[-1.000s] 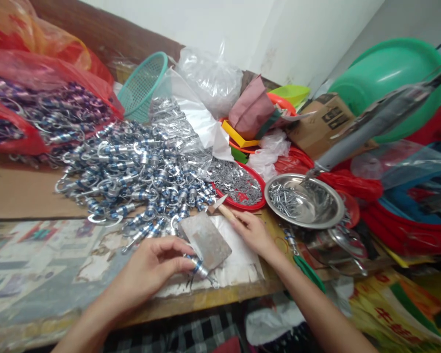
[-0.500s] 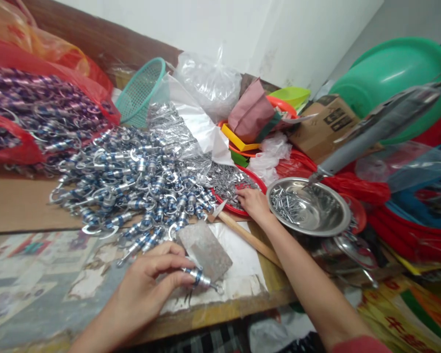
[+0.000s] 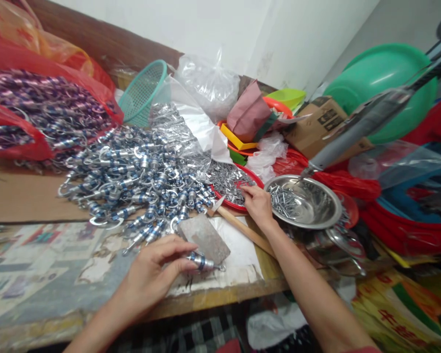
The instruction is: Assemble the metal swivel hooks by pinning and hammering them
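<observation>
Between the thumb and fingers of my left hand (image 3: 150, 267) is a silver-and-blue metal fitting (image 3: 203, 263) with a small ring at its right end. It hangs over the near corner of a flat grey metal block (image 3: 206, 240). My right hand (image 3: 258, 203) reaches to the right side of a red tray (image 3: 257, 180) filled with small silver metal pieces (image 3: 224, 179). Its fingertips are pinched together at the pieces; what they hold is hidden. A wooden-handled hammer (image 3: 246, 232) lies between the block and my right forearm. Similar blue-and-silver fittings form a large heap (image 3: 143, 179) to the left.
A steel bowl (image 3: 318, 196) of metal pins stands right of the tray, with a grey-handled tool (image 3: 338, 147) slanting above it. Behind are a teal basket (image 3: 141, 93), plastic bags, and a cardboard box (image 3: 319, 125). A red bag (image 3: 40, 147) holds purple fittings at left.
The camera view has shifted slightly. My left hand still holds the fitting near the block; my right hand stays at the tray, its fingers drawn a little toward the tray's right edge.
</observation>
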The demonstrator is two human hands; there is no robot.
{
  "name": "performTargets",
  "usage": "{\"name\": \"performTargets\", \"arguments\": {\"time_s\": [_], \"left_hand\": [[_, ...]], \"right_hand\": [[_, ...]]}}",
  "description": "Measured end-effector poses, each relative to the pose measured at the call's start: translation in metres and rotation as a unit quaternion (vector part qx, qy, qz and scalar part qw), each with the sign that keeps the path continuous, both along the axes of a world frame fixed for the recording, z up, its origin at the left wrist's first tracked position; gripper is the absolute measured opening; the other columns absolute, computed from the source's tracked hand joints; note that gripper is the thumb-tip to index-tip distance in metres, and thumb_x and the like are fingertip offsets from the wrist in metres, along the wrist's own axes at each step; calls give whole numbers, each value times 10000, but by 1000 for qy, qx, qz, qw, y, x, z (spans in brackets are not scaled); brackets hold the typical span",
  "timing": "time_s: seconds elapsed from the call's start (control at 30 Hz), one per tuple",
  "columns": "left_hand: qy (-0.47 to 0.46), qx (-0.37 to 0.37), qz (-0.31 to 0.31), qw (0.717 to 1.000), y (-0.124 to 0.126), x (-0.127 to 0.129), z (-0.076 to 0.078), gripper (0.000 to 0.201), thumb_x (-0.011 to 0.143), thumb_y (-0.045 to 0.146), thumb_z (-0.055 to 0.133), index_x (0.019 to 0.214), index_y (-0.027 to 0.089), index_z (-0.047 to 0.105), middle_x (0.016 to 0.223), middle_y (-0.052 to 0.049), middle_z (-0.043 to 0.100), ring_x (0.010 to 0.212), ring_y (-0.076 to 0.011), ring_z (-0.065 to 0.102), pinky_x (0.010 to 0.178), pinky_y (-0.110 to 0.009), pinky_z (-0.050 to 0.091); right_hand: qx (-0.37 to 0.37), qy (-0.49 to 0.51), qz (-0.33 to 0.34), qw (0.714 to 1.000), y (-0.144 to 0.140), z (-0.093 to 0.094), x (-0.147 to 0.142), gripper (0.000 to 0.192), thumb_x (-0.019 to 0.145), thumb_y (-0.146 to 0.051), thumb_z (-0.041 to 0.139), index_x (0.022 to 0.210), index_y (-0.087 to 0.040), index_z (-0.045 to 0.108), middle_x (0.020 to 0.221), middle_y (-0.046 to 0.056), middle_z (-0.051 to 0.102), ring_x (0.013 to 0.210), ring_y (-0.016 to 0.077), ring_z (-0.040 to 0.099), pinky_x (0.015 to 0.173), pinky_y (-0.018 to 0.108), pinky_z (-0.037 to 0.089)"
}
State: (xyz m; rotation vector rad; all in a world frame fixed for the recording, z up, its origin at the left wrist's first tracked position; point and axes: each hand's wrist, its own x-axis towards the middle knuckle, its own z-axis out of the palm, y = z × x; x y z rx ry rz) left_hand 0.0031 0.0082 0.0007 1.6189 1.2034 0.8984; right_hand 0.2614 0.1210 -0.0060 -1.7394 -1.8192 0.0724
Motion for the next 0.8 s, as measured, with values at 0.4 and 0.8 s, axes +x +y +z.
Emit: {"name": "performTargets", "arguments": {"time_s": [0.4,0.8], "left_hand": [[-76,13,40,996,-3,2,0,322,645,162,661,957,220,718,647,5,672,599,-162,631,617,-270,502],[-99,-40,31,994,-11,-4,17,97,705,288,661,679,247,744,706,-12,691,688,-178,613,634,-248,445]], "right_hand": [[-63,384,223,894,-128,17,-94,168,720,-98,641,848,-193,695,740,-1,712,657,118,660,637,197,532],[167,135,333,918,-141,9,-79,402,746,-74,634,1125,-189,568,972,96,661,894,172,630,754,272,537]]}}
